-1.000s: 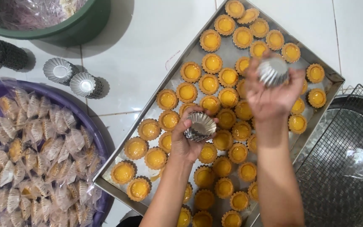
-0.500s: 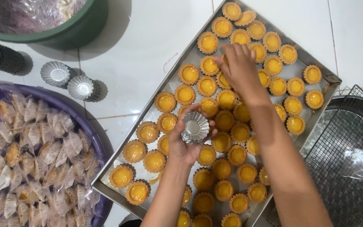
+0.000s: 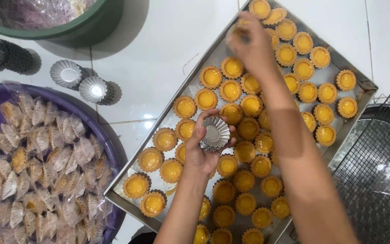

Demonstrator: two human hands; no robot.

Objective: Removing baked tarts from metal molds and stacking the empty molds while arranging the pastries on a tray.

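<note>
Overhead view: the left hand point(image 3: 202, 151) is gripping an empty fluted tin point(image 3: 215, 133) over a metal tray point(image 3: 183, 83) of yellow tarts point(image 3: 211, 77). The right hand point(image 3: 250, 43) is hovering, blurred, at the tray's far end; fingers curled, possibly pinching a tart. The forearms are hiding several tarts. A purple basin point(image 3: 109, 149) of wrapped tarts, spare tins point(image 3: 93, 90), a green tub point(image 3: 82, 27) and a wire rack point(image 3: 375, 180) are lying around.
</note>
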